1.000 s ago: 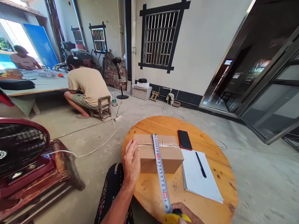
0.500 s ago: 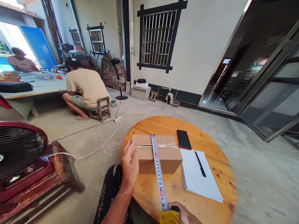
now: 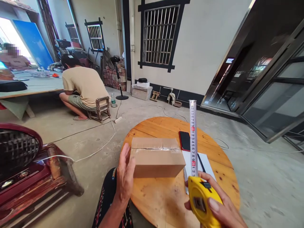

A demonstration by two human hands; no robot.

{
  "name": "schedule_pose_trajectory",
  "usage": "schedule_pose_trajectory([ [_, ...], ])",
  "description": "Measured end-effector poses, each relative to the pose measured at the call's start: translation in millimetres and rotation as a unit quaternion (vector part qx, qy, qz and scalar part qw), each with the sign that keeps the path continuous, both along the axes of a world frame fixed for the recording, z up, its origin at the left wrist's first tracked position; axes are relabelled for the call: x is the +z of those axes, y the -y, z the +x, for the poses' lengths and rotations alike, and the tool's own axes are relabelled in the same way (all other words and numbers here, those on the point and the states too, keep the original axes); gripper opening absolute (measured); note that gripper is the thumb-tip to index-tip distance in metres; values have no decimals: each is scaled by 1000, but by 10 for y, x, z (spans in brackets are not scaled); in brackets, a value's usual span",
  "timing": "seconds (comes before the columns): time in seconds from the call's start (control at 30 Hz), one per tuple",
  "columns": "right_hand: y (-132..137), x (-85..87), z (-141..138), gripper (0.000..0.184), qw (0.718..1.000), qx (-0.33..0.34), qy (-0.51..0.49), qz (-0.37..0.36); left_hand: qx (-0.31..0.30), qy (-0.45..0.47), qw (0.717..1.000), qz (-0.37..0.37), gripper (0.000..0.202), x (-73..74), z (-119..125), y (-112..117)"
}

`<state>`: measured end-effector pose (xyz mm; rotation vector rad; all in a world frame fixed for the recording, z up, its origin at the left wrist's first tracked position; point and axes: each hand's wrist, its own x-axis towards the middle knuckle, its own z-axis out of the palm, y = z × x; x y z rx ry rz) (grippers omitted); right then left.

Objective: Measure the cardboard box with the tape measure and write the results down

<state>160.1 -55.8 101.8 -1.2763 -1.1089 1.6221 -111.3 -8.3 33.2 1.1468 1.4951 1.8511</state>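
A brown cardboard box point(image 3: 156, 158), taped along its top seam, sits on the round wooden table point(image 3: 163, 202). My left hand point(image 3: 125, 172) is at the box's left side, fingers stretched out and holding nothing. In my right hand point(image 3: 219, 202) is a yellow tape measure point(image 3: 201, 201), gripped around its case. Its blade point(image 3: 193, 136) sticks up, extended, to the right of the box and apart from it. Behind the blade lie white paper sheets point(image 3: 208, 161) with a black pen point(image 3: 201, 163) on them, partly hidden. A black phone with a red edge point(image 3: 184, 141) lies just beyond.
A dark red heater-like appliance point(image 3: 19, 158) stands on a wooden seat at left. A white cable point(image 3: 101, 148) crosses the floor. One person point(image 3: 83, 84) sits on a small chair at a long table; another person point(image 3: 15, 58) is further back.
The tape measure has come up off the box and moved right with my right hand, its blade now upright. My left hand has shifted slightly left, its fingers off the box top.
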Motion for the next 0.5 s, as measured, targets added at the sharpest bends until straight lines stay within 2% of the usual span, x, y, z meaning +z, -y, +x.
schedule_pose_trajectory([
  [0.03,-45,31,30,87,999,-30,26,9,-14,5,1000,12,61,-65,-32,40],
  [0.1,-139,25,60,82,997,-49,60,23,-36,6,999,0,66,-218,-92,109],
  [0.2,-248,-92,26,74,997,-18,57,39,-74,-1,996,-56,70,-432,-124,165],
  [0.27,-285,-156,-27,71,997,0,55,57,-86,-18,993,-82,64,-502,-102,169],
  [0.37,-317,-131,-105,68,997,7,26,72,-37,-76,990,-113,51,-430,-67,149],
  [0.43,-368,-38,-150,68,998,2,-12,69,10,-136,983,-124,49,-275,-90,133],
  [0.5,-478,81,-199,66,997,-5,-44,66,29,-204,970,-126,52,-92,-156,114],
])
